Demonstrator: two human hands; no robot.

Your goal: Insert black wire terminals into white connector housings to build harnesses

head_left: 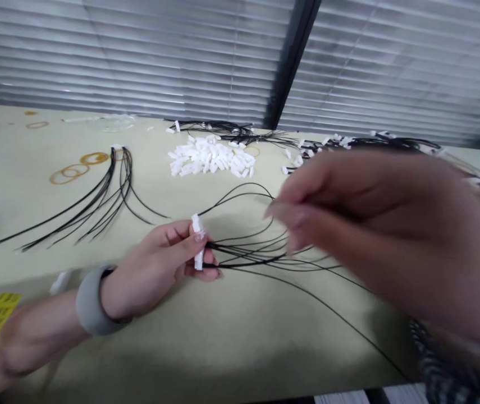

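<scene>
My left hand (168, 252) pinches a white plastic connector housing (198, 264) between thumb and fingers, just above the table. Several thin black wires (260, 259) run out of the housing to the right, and a pair loops up from its top end. My right hand (374, 224), smeared by motion, is raised at the right, in front of the wires. Its thumb and fingertips are pressed together close to the wire loop. Whether a wire is between them is hidden.
A pile of white connector housings (212, 157) lies at the back middle. Black wire bundles (231, 132) line the window side. To the left lie a finished-looking wire harness (111, 191) and yellow rubber bands (69, 173). Blinds (138, 56) stand behind the table (223, 336).
</scene>
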